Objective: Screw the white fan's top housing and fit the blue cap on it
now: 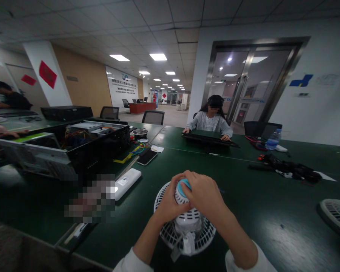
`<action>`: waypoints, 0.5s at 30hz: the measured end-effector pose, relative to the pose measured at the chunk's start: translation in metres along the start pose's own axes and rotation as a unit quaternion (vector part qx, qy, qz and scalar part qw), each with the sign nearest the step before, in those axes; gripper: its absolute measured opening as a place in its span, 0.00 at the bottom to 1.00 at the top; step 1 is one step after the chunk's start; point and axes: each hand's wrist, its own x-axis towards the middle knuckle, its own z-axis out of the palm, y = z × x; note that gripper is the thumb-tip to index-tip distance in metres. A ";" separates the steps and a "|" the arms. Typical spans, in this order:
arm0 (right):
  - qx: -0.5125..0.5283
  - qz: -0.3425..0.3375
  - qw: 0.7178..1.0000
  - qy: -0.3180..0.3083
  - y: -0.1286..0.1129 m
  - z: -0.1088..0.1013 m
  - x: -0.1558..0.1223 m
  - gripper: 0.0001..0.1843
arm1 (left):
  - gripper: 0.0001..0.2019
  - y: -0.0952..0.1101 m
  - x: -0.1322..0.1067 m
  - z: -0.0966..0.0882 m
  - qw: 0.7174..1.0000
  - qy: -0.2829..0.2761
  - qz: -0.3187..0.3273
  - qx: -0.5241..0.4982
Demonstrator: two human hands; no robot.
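A small white desk fan (184, 226) lies face down on the dark green table (257, 196), its round grille flat and its motor housing pointing up. My left hand (168, 204) wraps round the left side of the housing. My right hand (205, 196) is closed over the top of it, covering a light blue cap (183, 187) at the housing's end. Both hands grip the fan's motor housing, and the fan's stand sticks out towards me below them.
An open black computer case (82, 145) with wiring stands at left, with a phone (147, 156), a white flat device (127, 181) and a metal bowl (139, 133) near it. A person sits opposite at a black keyboard (209, 139). Another fan grille (337, 217) lies at right.
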 end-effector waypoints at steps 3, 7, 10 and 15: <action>-0.009 0.046 0.999 -0.003 -0.003 0.002 0.001 0.08 | 0.35 0.001 0.000 0.000 1.000 -0.001 -0.003 0.011; 0.010 0.064 0.998 -0.015 -0.001 -0.001 0.001 0.11 | 0.35 0.000 -0.001 -0.001 1.000 -0.003 -0.001 0.007; 0.052 0.017 0.998 -0.010 0.007 -0.007 -0.001 0.12 | 0.35 -0.001 -0.001 -0.002 1.000 -0.002 0.008 0.002; 0.135 -0.125 0.983 -0.020 0.022 -0.014 -0.008 0.18 | 0.35 -0.002 -0.001 -0.002 1.000 0.002 0.012 0.008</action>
